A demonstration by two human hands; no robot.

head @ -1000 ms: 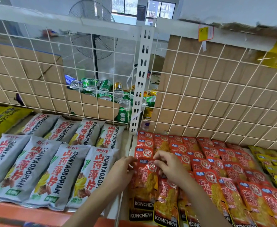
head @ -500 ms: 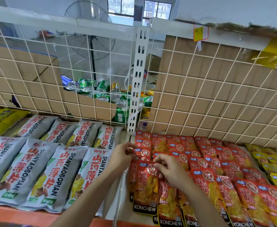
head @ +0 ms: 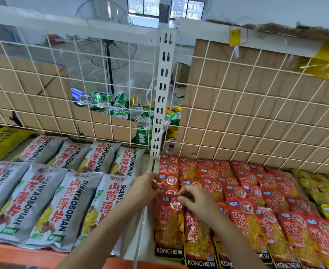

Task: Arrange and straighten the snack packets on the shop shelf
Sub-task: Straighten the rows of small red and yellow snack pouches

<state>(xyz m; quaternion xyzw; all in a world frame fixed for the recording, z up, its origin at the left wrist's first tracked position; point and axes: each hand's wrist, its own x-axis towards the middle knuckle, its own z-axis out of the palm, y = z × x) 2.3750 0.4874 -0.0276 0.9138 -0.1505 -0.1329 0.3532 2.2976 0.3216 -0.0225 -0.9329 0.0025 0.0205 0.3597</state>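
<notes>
Red packets [head: 257, 200] lie in overlapping rows on the right part of the shelf [head: 148, 239], grey packets [head: 43, 200] on the left part. The right hand [head: 198, 204] has its fingers [head: 181, 200] closed in a pinch on the top edge of the front packet [head: 169, 226], which is leftmost in the red front row and lies flat. The left hand [head: 145, 188] has curled fingers gripping the left edge of the second-row packet [head: 169, 181] just behind it.

Versus a second ago, the left hand has moved up from the front packet's left side to the one behind. The right hand's pinch is the same. From half a second ago almost nothing has changed, and both hands are in the same spots. Cans [head: 120, 107] sit behind the wire mesh [head: 257, 113].
</notes>
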